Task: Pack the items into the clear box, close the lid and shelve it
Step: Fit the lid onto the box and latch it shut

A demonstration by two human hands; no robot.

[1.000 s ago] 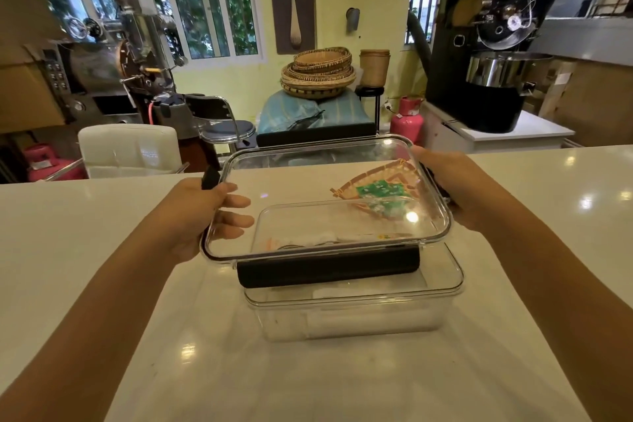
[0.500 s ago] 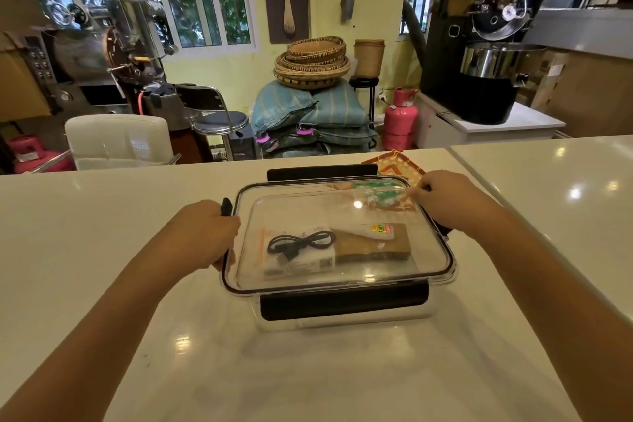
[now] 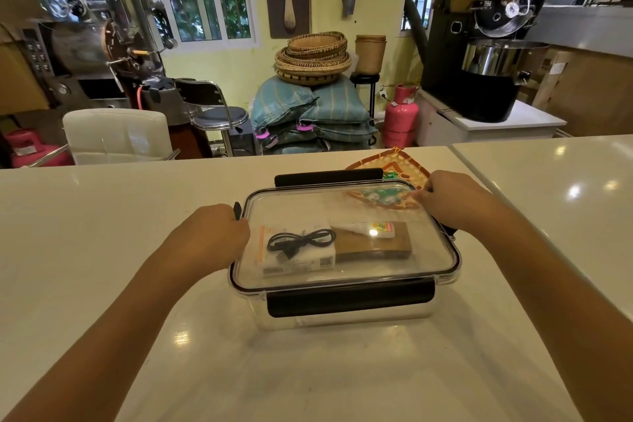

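White counter (image 3: 102,250) bears lidded clear box (image 3: 342,319), hands at its sides.

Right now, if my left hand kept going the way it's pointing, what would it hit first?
The left hand points right, and already seems to touch the lid edge by the side latch.

A glossy white counter (image 3: 102,250) carries everything, its far edge running across the view and a seam splitting off a second slab toward the far right corner. Near the middle, closer to the far edge than the near one, sits the clear box (image 3: 342,317) with its lid on. Just behind the box, at the far edge, lies a woven orange-bordered mat (image 3: 406,166), partly hidden by the box.
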